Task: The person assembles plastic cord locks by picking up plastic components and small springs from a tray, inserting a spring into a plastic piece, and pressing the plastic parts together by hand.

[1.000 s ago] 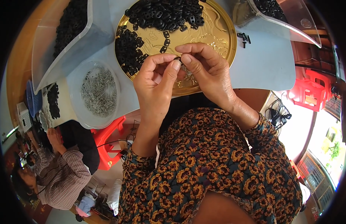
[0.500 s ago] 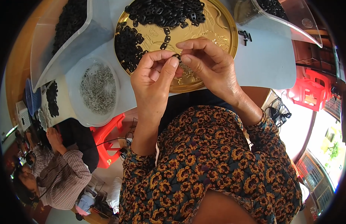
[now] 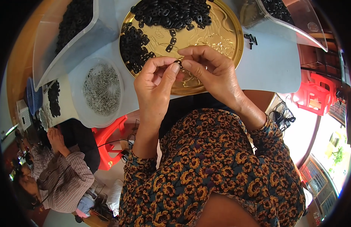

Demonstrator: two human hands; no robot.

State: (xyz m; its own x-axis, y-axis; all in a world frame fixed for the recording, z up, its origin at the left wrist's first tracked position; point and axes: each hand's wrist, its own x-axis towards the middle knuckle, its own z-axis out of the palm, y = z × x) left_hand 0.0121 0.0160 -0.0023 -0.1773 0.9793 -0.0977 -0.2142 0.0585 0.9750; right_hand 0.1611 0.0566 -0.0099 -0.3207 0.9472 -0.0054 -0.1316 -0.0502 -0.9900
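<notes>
Over the front of a round gold tray point(image 3: 236, 41), my left hand point(image 3: 154, 89) pinches a small black plastic piece point(image 3: 178, 62) between thumb and forefinger. My right hand point(image 3: 217, 75) meets it from the other side, its thumb tip against the piece and its forefinger arched above. The fingers hide most of the piece. On the tray lie a large heap of black two-holed plastic pieces point(image 3: 171, 13) at the back and a smaller heap of black pieces point(image 3: 133, 47) at the left. A short row of black pieces point(image 3: 172, 41) lies between the heaps and my hands.
Left of the tray stands a round clear tub point(image 3: 102, 90) of small silvery, spring-like pieces. Clear bins of black parts flank the tray point(image 3: 75, 22) point(image 3: 277, 11). A few black pins point(image 3: 251, 39) lie at the right. Red stools point(image 3: 315, 92) stand beyond; another person point(image 3: 65, 178) sits at the left.
My right forefinger has come down closer to its thumb, and the right thumb stays by the black piece. The view has shifted slightly, so the tray sits a little lower.
</notes>
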